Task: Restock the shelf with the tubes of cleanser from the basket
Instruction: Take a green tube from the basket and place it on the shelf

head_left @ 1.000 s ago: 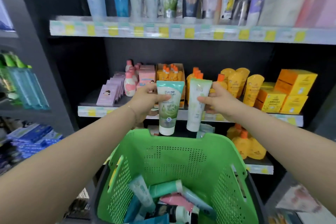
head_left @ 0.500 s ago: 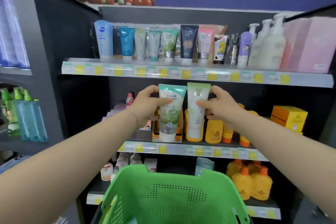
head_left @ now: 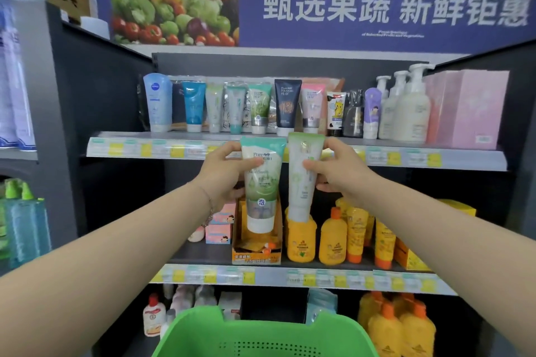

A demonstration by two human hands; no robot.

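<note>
Lifted the teal-topped cleanser tube (head_left: 262,182) in the left hand (head_left: 223,174) and the pale green cleanser tube (head_left: 301,197) in the right hand (head_left: 342,174), side by side, from just above the green basket (head_left: 261,333) a second ago, past the middle shelf (head_left: 290,275) half a second ago. Reached the price-label strip (head_left: 130,148) of the top shelf with both crimped ends; left the caps hanging in front of the orange display box (head_left: 255,252) and the yellow bottles (head_left: 333,240). Tilted the view upward too: lost the basket's inside and the tubes lying in it, kept only the far rim at the bottom edge, gained the fruit-and-vegetable banner (head_left: 377,3) above the shelving
</note>
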